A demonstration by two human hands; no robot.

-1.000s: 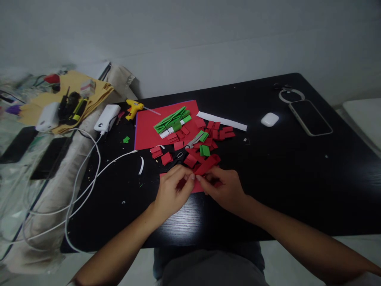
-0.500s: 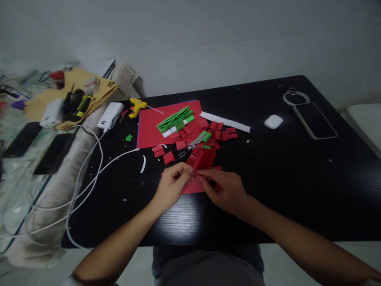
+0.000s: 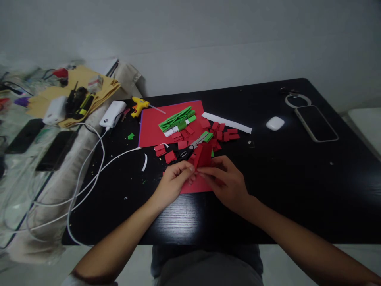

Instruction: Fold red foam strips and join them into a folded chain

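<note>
A folded piece of red paper (image 3: 203,155) stands between my two hands, pinched at its lower edge. My left hand (image 3: 176,178) grips its left side with thumb and fingers. From the right, my right hand (image 3: 228,182) closes its fingertips on the same paper. Under the hands lies a flat red sheet (image 3: 198,186). Just beyond are scissors (image 3: 191,147) with black handles, lying among several small folded red paper pieces (image 3: 170,157). Behind these, a pleated green paper piece (image 3: 177,120) with a white strip rests on a larger red sheet (image 3: 149,131).
A yellow glue gun (image 3: 139,106) and a white power bank (image 3: 113,114) with a cable (image 3: 102,171) are at the left. A long white paper strip (image 3: 228,122) lies at the back. To the right are a white earbud case (image 3: 275,123) and a phone (image 3: 316,123).
My right hand's fingers have shifted up along the red paper, which now stands a little more upright. The view has moved slightly.
</note>
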